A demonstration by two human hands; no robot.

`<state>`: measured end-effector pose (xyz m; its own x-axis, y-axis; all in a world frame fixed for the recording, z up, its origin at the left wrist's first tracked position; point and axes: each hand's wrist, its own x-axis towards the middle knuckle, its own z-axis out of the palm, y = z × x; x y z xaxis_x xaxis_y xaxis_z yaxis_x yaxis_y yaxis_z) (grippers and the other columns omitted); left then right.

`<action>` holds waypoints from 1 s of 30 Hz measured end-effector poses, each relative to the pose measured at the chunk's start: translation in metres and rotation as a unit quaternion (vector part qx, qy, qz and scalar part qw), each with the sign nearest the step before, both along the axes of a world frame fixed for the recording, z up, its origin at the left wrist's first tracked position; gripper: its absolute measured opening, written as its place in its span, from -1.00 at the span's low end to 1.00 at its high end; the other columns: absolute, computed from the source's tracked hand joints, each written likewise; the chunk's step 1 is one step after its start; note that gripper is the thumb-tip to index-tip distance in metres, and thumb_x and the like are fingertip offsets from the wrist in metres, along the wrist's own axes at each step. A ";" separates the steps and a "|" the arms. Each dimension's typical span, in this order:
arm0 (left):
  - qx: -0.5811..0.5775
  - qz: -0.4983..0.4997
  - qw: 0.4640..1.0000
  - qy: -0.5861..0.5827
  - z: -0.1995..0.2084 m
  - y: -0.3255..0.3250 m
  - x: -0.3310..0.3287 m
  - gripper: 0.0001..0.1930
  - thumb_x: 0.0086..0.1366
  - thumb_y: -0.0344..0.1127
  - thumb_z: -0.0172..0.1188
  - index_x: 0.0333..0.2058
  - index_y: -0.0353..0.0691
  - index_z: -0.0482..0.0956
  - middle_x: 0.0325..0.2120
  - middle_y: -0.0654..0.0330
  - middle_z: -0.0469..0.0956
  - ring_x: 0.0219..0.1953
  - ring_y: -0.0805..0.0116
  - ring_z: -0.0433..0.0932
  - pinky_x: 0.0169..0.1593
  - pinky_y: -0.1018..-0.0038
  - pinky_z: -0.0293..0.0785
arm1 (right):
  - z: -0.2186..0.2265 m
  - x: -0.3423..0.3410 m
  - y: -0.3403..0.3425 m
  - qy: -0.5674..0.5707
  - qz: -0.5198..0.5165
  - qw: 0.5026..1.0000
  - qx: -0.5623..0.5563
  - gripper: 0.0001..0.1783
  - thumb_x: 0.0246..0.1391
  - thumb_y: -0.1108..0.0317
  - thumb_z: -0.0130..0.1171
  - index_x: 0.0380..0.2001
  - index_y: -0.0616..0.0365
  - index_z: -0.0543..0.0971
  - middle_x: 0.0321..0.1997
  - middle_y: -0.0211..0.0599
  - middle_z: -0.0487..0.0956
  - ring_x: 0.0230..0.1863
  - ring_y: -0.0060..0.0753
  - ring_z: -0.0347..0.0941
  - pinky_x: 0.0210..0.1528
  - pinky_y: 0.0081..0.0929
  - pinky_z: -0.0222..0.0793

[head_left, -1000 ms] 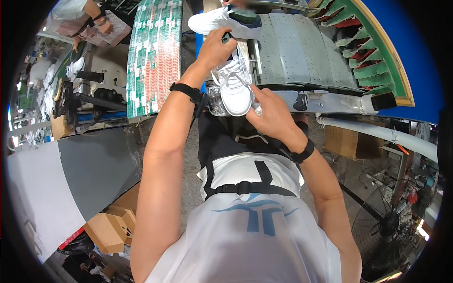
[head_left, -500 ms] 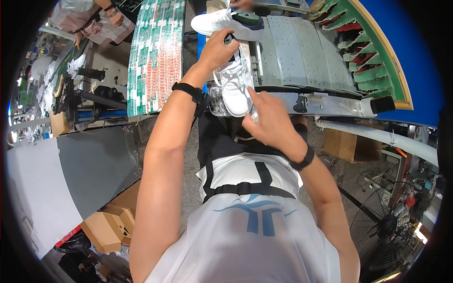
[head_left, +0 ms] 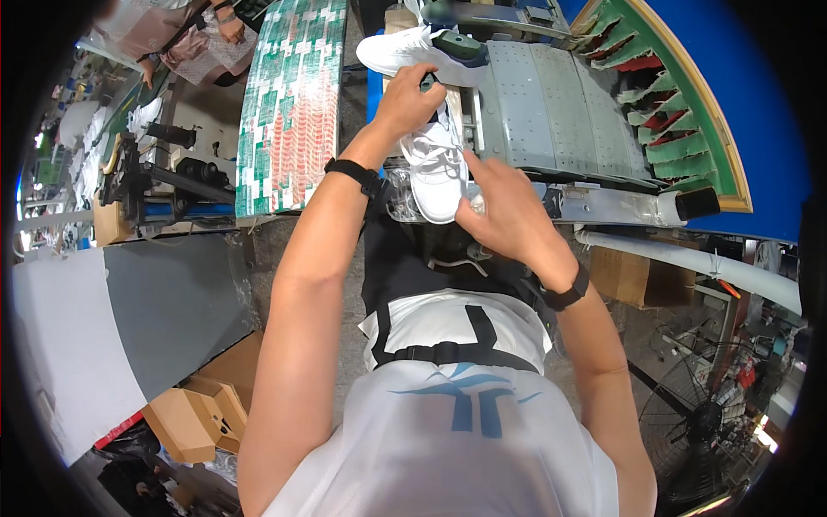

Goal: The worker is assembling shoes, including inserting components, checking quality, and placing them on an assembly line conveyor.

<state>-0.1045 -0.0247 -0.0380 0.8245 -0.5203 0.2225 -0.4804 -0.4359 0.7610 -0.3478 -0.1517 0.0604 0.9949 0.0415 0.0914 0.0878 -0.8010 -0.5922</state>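
Note:
A white lace-up sneaker [head_left: 437,185] lies with its toe toward me at the near end of the line. My left hand [head_left: 412,102] is closed around its heel end, where part of a dark green shoe last [head_left: 428,81] shows between the fingers. Beside the toe is my right hand [head_left: 515,214], its index finger and thumb against the sneaker's right side. A small pale bit sits between that thumb and finger, too small to name. Just beyond my left hand, a second white sneaker [head_left: 396,52] lies crosswise with a green last [head_left: 458,43] in it.
Grey overlapping conveyor plates [head_left: 560,103] run to the right, toward a green strip curtain [head_left: 680,129]. A wrapped green, white and red stack [head_left: 289,112] stands left. Another person's hand [head_left: 231,28] shows upper left. A black fan [head_left: 706,418] and a cardboard box [head_left: 642,276] are at right.
My right hand has come up against the sneaker's toe side. A blurred hand at the top by the far sneaker is gone from view. The whole view has shifted slightly.

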 end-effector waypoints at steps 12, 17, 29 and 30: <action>-0.007 0.114 0.993 -0.038 0.018 0.012 -0.104 0.29 0.02 0.03 0.67 0.51 -0.47 0.00 0.37 -0.33 0.33 0.40 -0.24 0.39 0.45 0.11 0.35 | -0.094 0.005 -0.021 -0.052 -0.175 0.981 0.068 -0.15 0.11 0.21 0.36 0.39 0.47 0.38 0.07 0.16 0.60 0.08 0.22 0.54 0.18 -0.02 0.44; -0.020 0.118 0.991 0.066 0.023 0.026 -0.087 0.23 0.00 -0.18 0.62 0.54 -0.32 -0.01 0.38 -0.32 0.26 0.43 -0.26 0.31 0.45 0.12 0.36 | -0.142 -0.012 -0.057 -0.147 -0.160 0.970 -0.109 -0.09 0.03 0.23 0.40 0.42 0.40 0.38 -0.02 0.07 0.58 0.02 0.15 0.52 0.17 -0.01 0.37; -0.166 0.144 0.888 0.404 0.021 0.121 -0.011 -0.29 0.21 -0.34 0.56 0.28 -0.45 0.48 0.00 0.00 0.70 0.00 0.27 0.70 0.07 0.34 0.66 | -0.155 -0.019 -0.067 -0.199 -0.144 0.963 -0.111 -0.08 -0.07 0.27 0.31 0.44 0.29 0.41 -0.01 -0.07 0.59 -0.04 0.05 0.51 0.12 -0.05 0.38; -0.114 0.128 0.924 0.342 0.030 0.132 0.008 -0.25 0.15 -0.34 0.60 0.27 -0.46 0.48 0.01 0.01 0.69 0.00 0.26 0.69 0.09 0.34 0.64 | -0.156 -0.018 -0.066 -0.198 -0.147 0.963 -0.109 -0.08 -0.07 0.27 0.31 0.44 0.29 0.41 -0.01 -0.07 0.60 -0.04 0.05 0.51 0.12 -0.05 0.38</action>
